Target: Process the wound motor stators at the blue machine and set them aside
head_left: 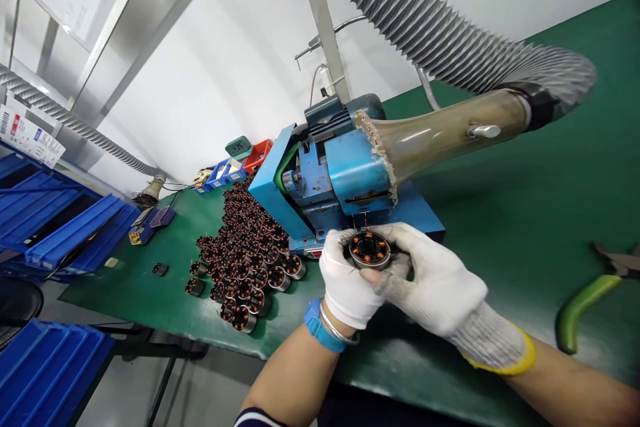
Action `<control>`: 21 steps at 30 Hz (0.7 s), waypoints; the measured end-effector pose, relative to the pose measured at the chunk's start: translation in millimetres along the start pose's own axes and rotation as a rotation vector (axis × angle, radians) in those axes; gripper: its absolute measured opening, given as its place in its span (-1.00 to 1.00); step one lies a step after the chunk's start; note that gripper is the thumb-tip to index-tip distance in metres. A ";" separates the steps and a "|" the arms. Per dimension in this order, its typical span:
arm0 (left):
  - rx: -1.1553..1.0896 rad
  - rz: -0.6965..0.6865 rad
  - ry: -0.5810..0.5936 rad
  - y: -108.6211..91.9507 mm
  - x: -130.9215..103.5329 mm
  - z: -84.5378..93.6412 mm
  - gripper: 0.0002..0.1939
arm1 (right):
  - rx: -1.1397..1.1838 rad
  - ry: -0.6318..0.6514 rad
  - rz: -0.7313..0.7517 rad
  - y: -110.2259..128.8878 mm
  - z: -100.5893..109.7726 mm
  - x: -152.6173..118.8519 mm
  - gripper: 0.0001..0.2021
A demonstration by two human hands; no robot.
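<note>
A motor stator point(369, 250), a short metal ring with copper windings and a black inside, is held between my two gloved hands in front of the blue machine point(357, 170). My left hand point(345, 280), in a white glove with a blue band at the wrist, closes round its left side. From the right, my right hand point(430, 273), in a white knitted glove with a yellow cuff, grips the same stator. Thin wires stand up from its far rim, near the slot of the machine. Part of the stator's lower side is hidden by my fingers.
Many more stators point(245, 270) crowd the green table point(150, 300) left of the machine. A grey ribbed hose point(440, 40) joins the machine's duct. Green-handled pliers point(585, 307) lie at the right. Blue bins point(75, 233) stand at the left.
</note>
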State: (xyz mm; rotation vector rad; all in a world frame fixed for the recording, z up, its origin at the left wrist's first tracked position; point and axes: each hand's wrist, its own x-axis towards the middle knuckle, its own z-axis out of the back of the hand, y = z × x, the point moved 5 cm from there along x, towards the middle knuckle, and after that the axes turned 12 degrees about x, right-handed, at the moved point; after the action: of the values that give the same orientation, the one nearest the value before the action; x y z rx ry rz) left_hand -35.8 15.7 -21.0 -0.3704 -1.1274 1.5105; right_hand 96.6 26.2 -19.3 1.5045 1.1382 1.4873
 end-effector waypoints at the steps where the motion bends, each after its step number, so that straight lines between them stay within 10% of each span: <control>1: -0.010 0.003 0.000 -1.1 0.5 -0.9 -0.49 | 0.039 -0.004 -0.009 -1.0 0.8 1.6 -0.62; 10: -0.100 0.079 0.087 -8.1 -7.9 -8.2 -0.52 | 0.304 -0.491 -0.376 -15.7 61.7 21.5 -0.74; 16: -0.267 0.038 0.218 -11.4 -8.8 -11.1 -0.54 | 0.130 -0.078 -0.370 -26.2 22.7 12.6 -0.65; 21: -0.265 0.044 0.240 -4.5 0.1 -14.1 -0.55 | 0.354 -0.072 -0.346 -33.4 0.7 7.8 -0.55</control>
State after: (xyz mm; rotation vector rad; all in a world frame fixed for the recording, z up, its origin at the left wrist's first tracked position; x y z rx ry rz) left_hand -22.5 21.4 -24.2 -0.7427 -1.1336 1.3150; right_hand 93.5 45.2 -47.7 1.4785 1.5869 1.0280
